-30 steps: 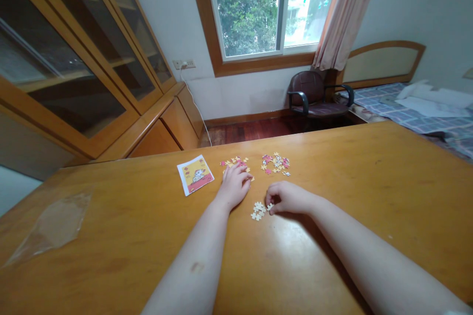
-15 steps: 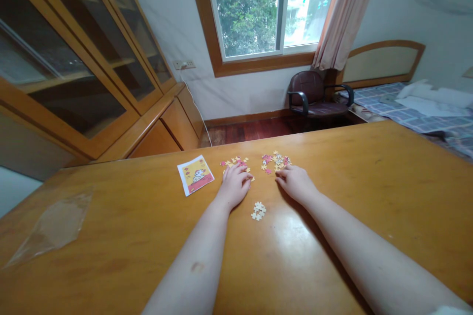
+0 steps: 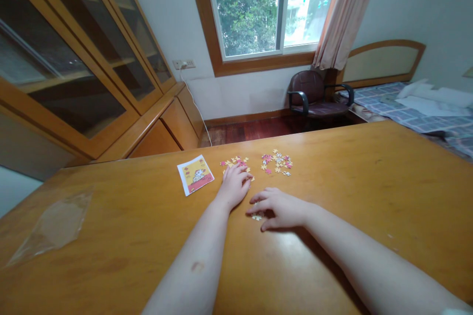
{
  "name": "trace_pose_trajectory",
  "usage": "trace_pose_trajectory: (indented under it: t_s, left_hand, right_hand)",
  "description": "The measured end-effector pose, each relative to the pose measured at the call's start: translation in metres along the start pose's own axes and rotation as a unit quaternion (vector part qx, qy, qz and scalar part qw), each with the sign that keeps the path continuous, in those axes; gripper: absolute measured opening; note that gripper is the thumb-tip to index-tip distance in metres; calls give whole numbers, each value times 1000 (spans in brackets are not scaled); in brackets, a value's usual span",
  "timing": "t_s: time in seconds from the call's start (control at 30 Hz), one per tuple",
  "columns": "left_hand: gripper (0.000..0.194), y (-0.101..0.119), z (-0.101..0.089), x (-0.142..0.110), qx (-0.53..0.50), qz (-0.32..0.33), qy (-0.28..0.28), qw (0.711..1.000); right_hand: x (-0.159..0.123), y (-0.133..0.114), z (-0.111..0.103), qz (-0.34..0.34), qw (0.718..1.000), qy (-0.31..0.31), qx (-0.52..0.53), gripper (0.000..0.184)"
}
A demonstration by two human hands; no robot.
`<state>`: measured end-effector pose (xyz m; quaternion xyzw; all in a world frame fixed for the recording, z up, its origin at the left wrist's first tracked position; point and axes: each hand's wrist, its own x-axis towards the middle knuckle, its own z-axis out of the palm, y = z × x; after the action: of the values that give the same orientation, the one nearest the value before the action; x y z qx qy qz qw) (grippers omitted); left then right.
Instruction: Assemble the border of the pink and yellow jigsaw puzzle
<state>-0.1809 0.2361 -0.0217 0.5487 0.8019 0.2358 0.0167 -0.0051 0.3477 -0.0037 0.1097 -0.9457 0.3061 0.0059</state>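
Back from the right-hand pile, the right hand (image 3: pixel 279 206) has moved nearer the person since the previous frame and now hovers over the pale pieces (image 3: pixel 256 217), partly covering them. Its fingers are spread and the thumb stands apart from them; whether a piece is tucked beneath the fingers, one cannot tell. The left hand (image 3: pixel 233 187) has stayed where it was, laid loosely over the near side of the left pile (image 3: pixel 233 160), its fingers extended and slightly parted, clenching nothing visible.

Both piles lie on the wooden worktop (image 3: pixel 148 241), beyond the pale pieces. The left pile shows yellow and pink puzzle pieces around the fingertips. The right pile (image 3: pixel 278 158) mixes pink, yellow and white ones, well apart from either hand, with a few pieces loose at its near edge. Left of the left pile lies the picture card (image 3: pixel 196 175), showing a white figure on yellow and pink. A clear plastic sheet (image 3: pixel 59 221) lies farther left on the worktop.

Past the far edge stand a dark red armchair (image 3: pixel 308 91) and a bed (image 3: pixel 388 101) with a checked cover; a glass-fronted cabinet (image 3: pixel 96 29) rises at the left.
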Motion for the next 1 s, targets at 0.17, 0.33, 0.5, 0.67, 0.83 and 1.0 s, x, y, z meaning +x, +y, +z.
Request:
trace_pose_trajectory:
  t_s: [0.17,0.33,0.5,0.67,0.83,1.0]
  left_hand:
    - [20,0,0,0,-1,-2,-3,1000]
    - [21,0,0,0,-1,-1,-4,1000]
    - [21,0,-3,0,-5,19,-3,1000]
    - [22,8,-4,-2,-12,69,-26,997]
    - [22,17,-5,-7,-29,105,-83,990]
    - [25,19,-6,-8,-35,109,-116,987]
  right_hand:
    - [2,12,5,17,1000,17,-17,23]
    - [-1,29,-6,68,994,81,19,21]
    - [-3,39,-15,148,977,119,95,25]
    - [-6,50,-20,221,961,148,78,21]
    - [-10,51,-24,199,972,109,55,25]
    - [-7,48,-23,216,970,104,33,14]
